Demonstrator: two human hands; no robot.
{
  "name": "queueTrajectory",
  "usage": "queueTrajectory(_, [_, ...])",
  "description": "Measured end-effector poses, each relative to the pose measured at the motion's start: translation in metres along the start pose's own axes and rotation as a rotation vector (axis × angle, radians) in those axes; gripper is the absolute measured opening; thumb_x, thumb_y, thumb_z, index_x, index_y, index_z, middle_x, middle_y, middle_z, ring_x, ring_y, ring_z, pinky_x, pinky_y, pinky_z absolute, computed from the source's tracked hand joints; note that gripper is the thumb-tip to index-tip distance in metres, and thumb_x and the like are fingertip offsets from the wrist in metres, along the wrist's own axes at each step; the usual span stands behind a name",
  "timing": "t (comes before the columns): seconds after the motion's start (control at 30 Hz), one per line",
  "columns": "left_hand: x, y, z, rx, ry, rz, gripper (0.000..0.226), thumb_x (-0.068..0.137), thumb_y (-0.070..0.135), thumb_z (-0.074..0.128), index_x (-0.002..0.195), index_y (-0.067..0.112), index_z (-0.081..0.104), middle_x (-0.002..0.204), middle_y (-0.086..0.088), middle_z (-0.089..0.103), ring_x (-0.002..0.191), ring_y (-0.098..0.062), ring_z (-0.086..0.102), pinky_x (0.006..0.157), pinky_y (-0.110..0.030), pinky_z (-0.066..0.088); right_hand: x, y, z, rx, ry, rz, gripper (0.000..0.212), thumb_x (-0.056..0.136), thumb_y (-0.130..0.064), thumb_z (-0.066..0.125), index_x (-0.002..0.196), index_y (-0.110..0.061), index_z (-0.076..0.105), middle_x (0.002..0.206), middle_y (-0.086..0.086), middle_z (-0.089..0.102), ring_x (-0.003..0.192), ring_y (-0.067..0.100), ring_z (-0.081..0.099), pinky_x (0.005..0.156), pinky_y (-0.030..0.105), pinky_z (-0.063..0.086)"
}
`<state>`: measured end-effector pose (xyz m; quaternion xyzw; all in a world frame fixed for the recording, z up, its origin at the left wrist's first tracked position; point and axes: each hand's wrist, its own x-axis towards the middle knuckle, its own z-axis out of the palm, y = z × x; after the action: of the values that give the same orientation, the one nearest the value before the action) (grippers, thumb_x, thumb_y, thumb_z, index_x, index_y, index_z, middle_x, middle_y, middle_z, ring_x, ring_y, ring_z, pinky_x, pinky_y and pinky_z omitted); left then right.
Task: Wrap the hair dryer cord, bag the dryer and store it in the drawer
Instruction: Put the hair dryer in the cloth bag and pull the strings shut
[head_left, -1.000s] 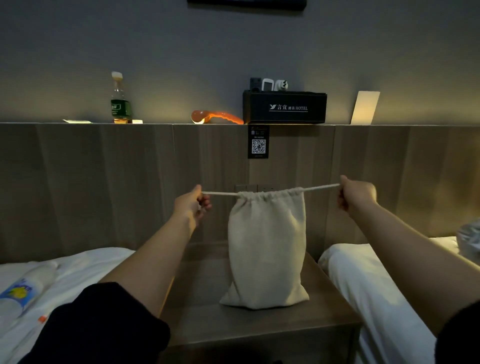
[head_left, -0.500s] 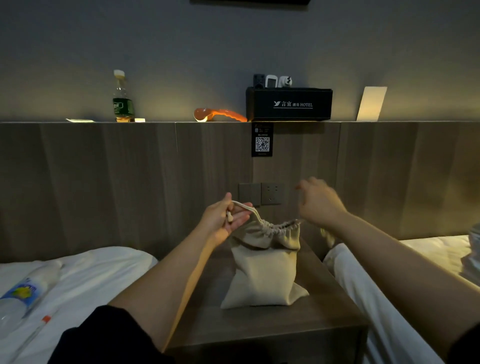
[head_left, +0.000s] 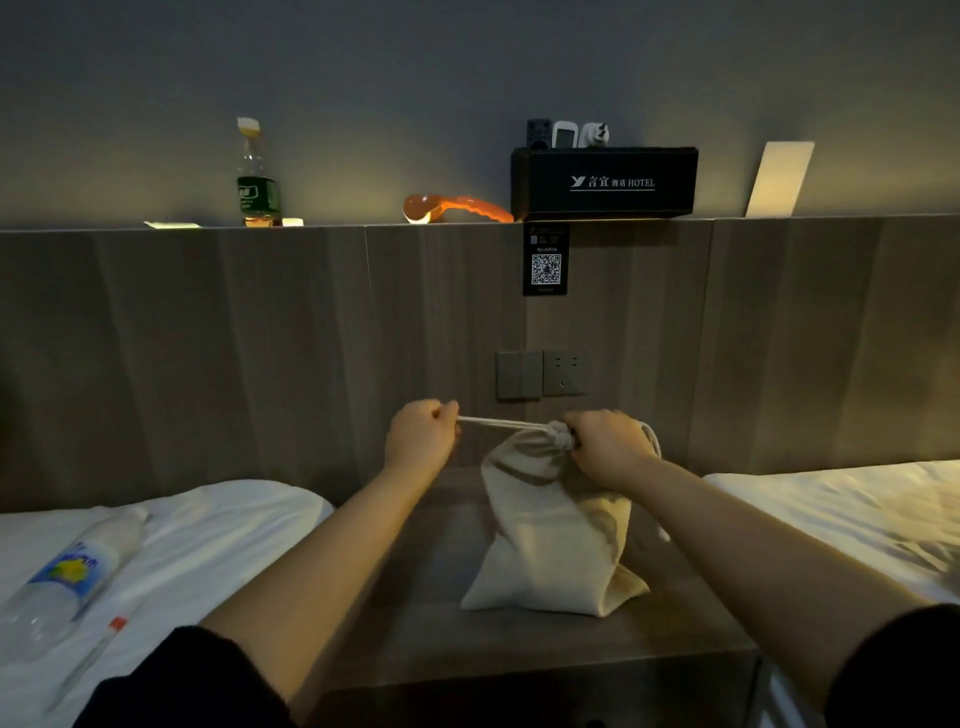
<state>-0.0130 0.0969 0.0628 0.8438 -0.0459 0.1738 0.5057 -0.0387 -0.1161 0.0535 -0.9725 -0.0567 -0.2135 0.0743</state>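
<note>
Your left grip (head_left: 422, 435) is pinched tight on the drawstring (head_left: 498, 422), your right grip (head_left: 609, 446) clamps the gathered neck of the cloth bag (head_left: 550, 540), which sits below both on the bench (head_left: 415, 613).

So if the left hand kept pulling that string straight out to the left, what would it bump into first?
Nothing close, it seems. The left hand pulls the drawstring leftward over the white bed, alongside the wooden headboard panel. Depth is hard to judge.

cream drawstring bag (head_left: 550, 540), neck cinched, upright on nightstand (head_left: 415, 639)
</note>
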Motion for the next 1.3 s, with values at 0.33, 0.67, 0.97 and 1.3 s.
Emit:
queueTrajectory(0.33, [-0.022,0.054,0.022,0.443,-0.144,0.706,0.024,0.086,0.041,0.057,0.096,0.019,0.064,0.097,-0.004,0.069,0.093,-0.024,0.06,0.074,-0.037,0.046,-0.002,-0.015,-0.052,0.003,0.071,-0.077,0.012,0.079,-0.019,0.054,0.068,-0.018,0.05,0.081,0.009,0.067,0.079,0.033,0.062,0.062,0.036,0.045])
queueTrajectory(0.67, [-0.016,0.057,0.023,0.103,-0.127,0.485,0.043,0.091,0.026,0.056,0.051,0.012,0.051,0.053,-0.003,0.049,0.06,-0.021,0.051,0.06,-0.032,0.034,-0.015,-0.005,-0.077,0.127,-0.032,-0.057,0.039,0.078,-0.051,0.062,0.084,-0.013,0.063,0.078,0.003,0.062,0.072,0.02,0.057,0.065,0.037,0.046])
queueTrajectory(0.97, [-0.016,0.047,0.015,-0.127,-0.058,0.327,0.037,0.091,0.025,0.057,0.068,-0.004,0.063,0.064,-0.014,0.055,0.062,-0.016,0.044,0.06,-0.03,0.034,-0.021,0.023,-0.094,0.308,-0.119,0.085,0.023,0.09,-0.021,0.058,0.068,-0.014,0.064,0.064,-0.001,0.062,0.059,0.012,0.059,0.054,0.02,0.042])
queueTrajectory(1.3, [-0.017,0.049,0.013,-0.172,-0.057,0.312,0.026,0.093,0.015,0.052,0.085,0.0,0.072,0.078,-0.01,0.068,0.071,-0.012,0.056,0.067,-0.027,0.041,-0.022,0.03,-0.09,0.444,0.153,0.233,0.024,0.088,-0.016,0.062,0.064,-0.014,0.062,0.061,0.0,0.061,0.056,0.01,0.057,0.052,0.021,0.042])
